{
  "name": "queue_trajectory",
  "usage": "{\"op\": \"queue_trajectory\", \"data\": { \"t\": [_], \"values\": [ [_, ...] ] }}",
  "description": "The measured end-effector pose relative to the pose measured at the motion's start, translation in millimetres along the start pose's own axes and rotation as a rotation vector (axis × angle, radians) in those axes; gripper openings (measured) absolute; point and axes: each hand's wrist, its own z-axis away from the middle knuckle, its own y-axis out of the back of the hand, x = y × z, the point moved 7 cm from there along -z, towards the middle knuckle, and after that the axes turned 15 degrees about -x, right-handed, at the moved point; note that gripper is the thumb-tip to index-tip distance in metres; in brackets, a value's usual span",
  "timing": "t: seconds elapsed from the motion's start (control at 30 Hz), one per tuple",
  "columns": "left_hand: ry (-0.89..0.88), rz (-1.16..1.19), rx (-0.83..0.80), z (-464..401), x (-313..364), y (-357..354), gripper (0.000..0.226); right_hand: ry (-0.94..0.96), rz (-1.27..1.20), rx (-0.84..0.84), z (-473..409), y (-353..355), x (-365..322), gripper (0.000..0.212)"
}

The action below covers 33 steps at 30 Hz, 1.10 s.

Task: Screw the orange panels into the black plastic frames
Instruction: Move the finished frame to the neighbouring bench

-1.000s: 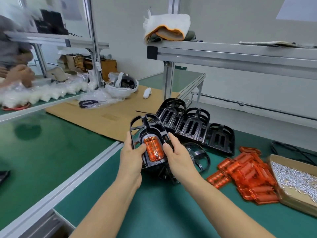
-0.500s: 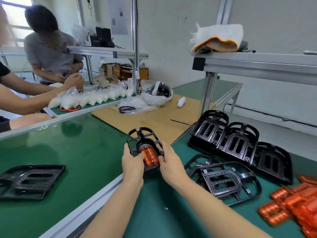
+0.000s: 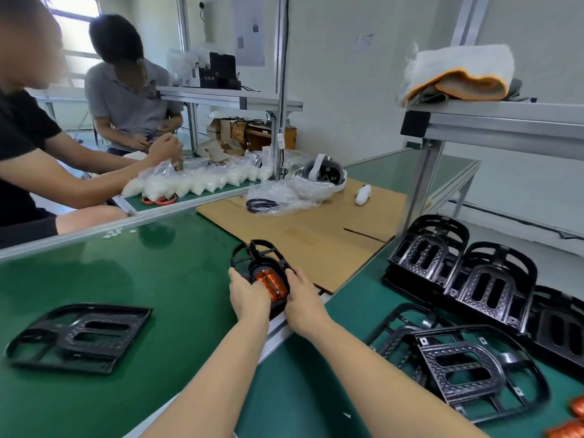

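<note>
an assembly workshop: green-matted workbenches (image 3: 158,279), aluminium shelf frames (image 3: 505,128), stacked black frames (image 3: 461,273).

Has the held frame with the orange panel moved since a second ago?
Yes. The frame in both hands was by the row of black frames; it now sits left of them, over the table seam beside the cardboard.

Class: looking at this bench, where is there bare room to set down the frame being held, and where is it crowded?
Bare green mat lies between the lone flat frame and the cardboard sheet. Right of the held frame, stacked frames crowd the surface.
</note>
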Motion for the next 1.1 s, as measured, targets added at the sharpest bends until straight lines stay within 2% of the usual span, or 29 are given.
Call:
{"op": "queue_trajectory", "data": {
  "t": [0.27, 0.53, 0.97, 1.03, 1.1],
  "values": [
    [-0.061, -0.321, 0.105, -10, -1, -5, 0.065, -0.017, 0.229, -0.096, -16, -11, 2, 0.058],
    [0.032, -0.565, 0.132, -14, -5, -12, 0.064, -0.029, 0.41, -0.098, -17, -15, 12, 0.063],
    [0.157, -0.617, 0.047, -20, 1, -15, 0.061, -0.059, 0.444, -0.027, 30, 7, 7, 0.061],
    [0.133, -0.59, 0.024, -16, 4, -15, 0.059, -0.062, 0.465, -0.005, 47, 14, 9, 0.062],
    [0.038, -0.607, 0.031, -8, 13, -18, 0.057, -0.056, 0.481, 0.039, 67, 22, 13, 0.062]
  ]
}}
